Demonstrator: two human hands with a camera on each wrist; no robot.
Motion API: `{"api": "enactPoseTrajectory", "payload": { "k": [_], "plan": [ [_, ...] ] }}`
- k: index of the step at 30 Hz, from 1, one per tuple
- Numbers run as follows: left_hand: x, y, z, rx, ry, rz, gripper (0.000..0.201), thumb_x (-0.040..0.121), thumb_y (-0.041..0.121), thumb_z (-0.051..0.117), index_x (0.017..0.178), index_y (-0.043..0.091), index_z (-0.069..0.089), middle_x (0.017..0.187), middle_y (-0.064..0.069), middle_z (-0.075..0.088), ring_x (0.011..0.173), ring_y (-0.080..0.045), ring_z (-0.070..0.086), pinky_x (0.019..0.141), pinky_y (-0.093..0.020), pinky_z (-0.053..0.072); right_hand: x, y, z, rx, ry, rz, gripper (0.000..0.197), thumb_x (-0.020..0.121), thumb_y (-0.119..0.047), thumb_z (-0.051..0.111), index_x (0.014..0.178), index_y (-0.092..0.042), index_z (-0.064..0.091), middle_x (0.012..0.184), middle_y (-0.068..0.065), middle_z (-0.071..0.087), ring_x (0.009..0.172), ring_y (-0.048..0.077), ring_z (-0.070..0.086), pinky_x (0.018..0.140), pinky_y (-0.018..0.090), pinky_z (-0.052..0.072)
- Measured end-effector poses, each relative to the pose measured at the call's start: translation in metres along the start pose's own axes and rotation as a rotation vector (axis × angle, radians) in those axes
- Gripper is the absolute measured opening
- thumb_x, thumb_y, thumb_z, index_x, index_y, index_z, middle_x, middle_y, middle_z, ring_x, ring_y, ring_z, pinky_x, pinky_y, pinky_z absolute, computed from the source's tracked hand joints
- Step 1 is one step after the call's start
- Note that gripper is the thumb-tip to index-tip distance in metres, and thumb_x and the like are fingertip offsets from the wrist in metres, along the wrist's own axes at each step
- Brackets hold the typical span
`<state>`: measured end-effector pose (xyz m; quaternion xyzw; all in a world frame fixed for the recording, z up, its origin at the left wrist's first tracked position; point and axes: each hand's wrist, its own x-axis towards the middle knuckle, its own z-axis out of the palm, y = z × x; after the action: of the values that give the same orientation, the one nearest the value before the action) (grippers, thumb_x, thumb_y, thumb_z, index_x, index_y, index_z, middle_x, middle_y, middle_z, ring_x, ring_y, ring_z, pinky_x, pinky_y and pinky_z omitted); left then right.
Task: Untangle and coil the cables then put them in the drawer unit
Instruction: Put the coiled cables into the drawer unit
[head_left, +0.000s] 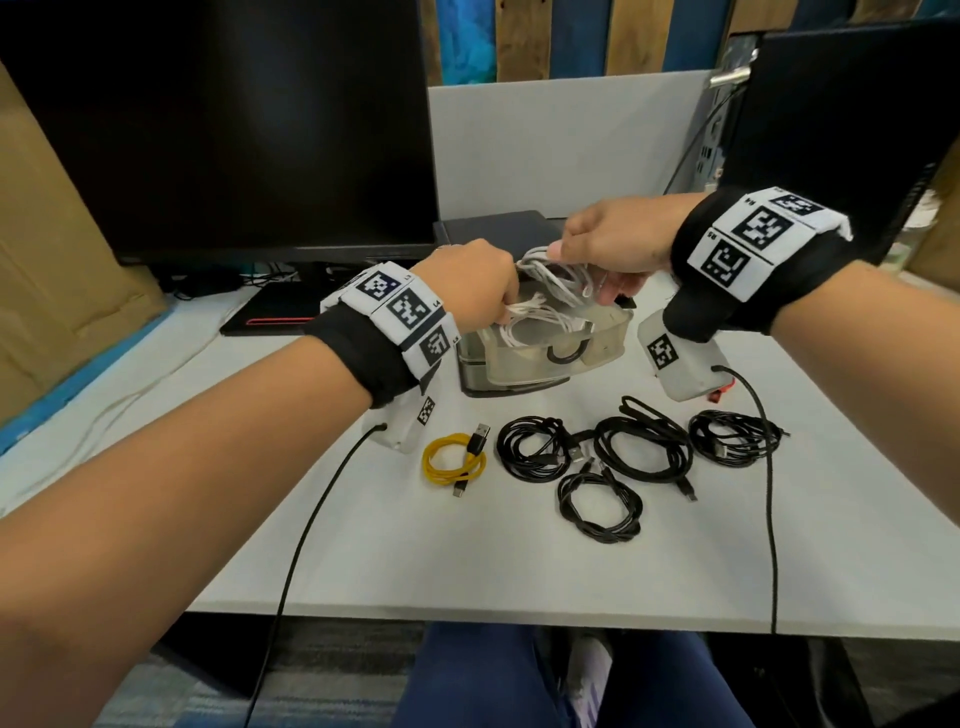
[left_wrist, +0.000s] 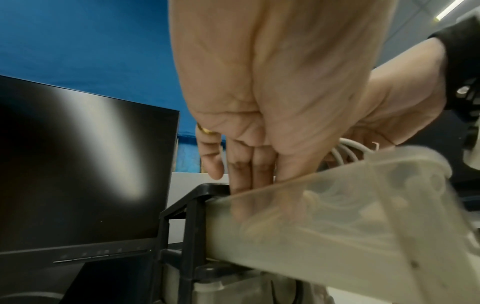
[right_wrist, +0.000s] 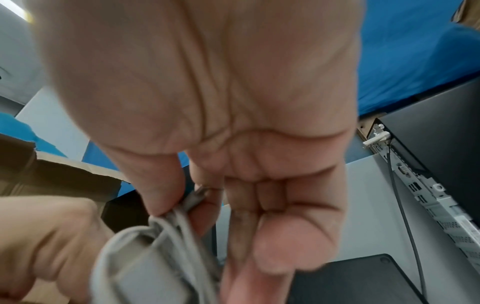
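A coiled white cable (head_left: 550, 273) hangs just above the open translucent drawer (head_left: 605, 340) of the small dark drawer unit (head_left: 511, 385). My right hand (head_left: 576, 275) pinches the coil's top between thumb and fingers, as the right wrist view shows (right_wrist: 197, 209). My left hand (head_left: 506, 312) reaches down into the drawer and grips the coil's lower white strands (head_left: 524, 314); its fingertips are hidden behind the drawer wall (left_wrist: 337, 216). A yellow coil (head_left: 454, 460) and several black coils (head_left: 530, 449) lie on the table in front.
A black monitor (head_left: 218, 130) stands at the back left, with a flat dark device (head_left: 270, 317) at its foot. A black computer case (head_left: 852, 119) is at the right. Wrist-camera leads (head_left: 769, 493) trail over the white table's (head_left: 363, 545) front edge.
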<state>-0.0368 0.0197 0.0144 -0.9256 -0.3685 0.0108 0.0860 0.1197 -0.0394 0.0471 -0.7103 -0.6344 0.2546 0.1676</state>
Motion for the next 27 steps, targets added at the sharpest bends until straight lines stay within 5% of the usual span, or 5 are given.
{"api": "enactPoseTrajectory", "payload": {
  "k": [10, 14, 18, 21, 27],
  "plan": [
    [0.011, 0.007, 0.005, -0.029, 0.157, -0.105, 0.008, 0.086, 0.008, 0.056, 0.084, 0.014, 0.061, 0.088, -0.008, 0.062, 0.088, -0.031, 0.062, 0.073, -0.037, 0.050, 0.001, 0.010, -0.003, -0.044, -0.069, -0.002, 0.031, 0.099, -0.041, 0.044, 0.100, -0.012, 0.056, 0.089, 0.011, 0.058, 0.065, 0.014, 0.056, 0.059, 0.029, 0.051],
    [0.001, -0.006, -0.008, -0.290, -0.097, 0.009, 0.021, 0.087, 0.023, 0.064, 0.107, 0.022, 0.069, 0.098, 0.009, 0.064, 0.098, -0.013, 0.060, 0.081, -0.024, 0.043, 0.004, 0.014, -0.005, -0.021, -0.064, -0.012, 0.035, 0.098, -0.039, 0.046, 0.110, -0.009, 0.056, 0.093, 0.010, 0.058, 0.066, 0.014, 0.057, 0.061, 0.032, 0.055],
    [-0.009, -0.004, -0.007, -0.113, -0.365, 0.044, 0.042, 0.094, 0.057, 0.035, 0.130, 0.041, 0.053, 0.136, 0.008, 0.049, 0.128, -0.020, 0.040, 0.110, -0.046, 0.028, 0.005, 0.014, -0.006, -0.070, -0.087, -0.034, 0.032, 0.097, -0.042, 0.047, 0.103, -0.013, 0.058, 0.091, 0.010, 0.059, 0.065, 0.014, 0.058, 0.061, 0.030, 0.052],
    [-0.015, -0.002, -0.006, -0.111, -0.371, 0.030, 0.043, 0.096, 0.056, 0.031, 0.131, 0.043, 0.050, 0.141, 0.003, 0.042, 0.135, -0.025, 0.029, 0.113, -0.053, 0.018, 0.005, 0.011, -0.005, -0.143, -0.120, -0.065, 0.029, 0.096, -0.044, 0.047, 0.094, -0.017, 0.058, 0.086, 0.005, 0.061, 0.067, 0.013, 0.058, 0.060, 0.026, 0.049],
    [-0.021, -0.008, -0.007, -0.345, -0.343, 0.063, 0.048, 0.088, 0.063, 0.042, 0.119, 0.033, 0.064, 0.124, 0.009, 0.056, 0.116, -0.012, 0.050, 0.106, -0.036, 0.038, 0.011, -0.002, 0.001, -0.507, -0.090, -0.069, 0.037, 0.095, -0.051, 0.045, 0.092, -0.017, 0.061, 0.080, 0.006, 0.067, 0.070, 0.018, 0.061, 0.066, 0.030, 0.050]
  ]
}}
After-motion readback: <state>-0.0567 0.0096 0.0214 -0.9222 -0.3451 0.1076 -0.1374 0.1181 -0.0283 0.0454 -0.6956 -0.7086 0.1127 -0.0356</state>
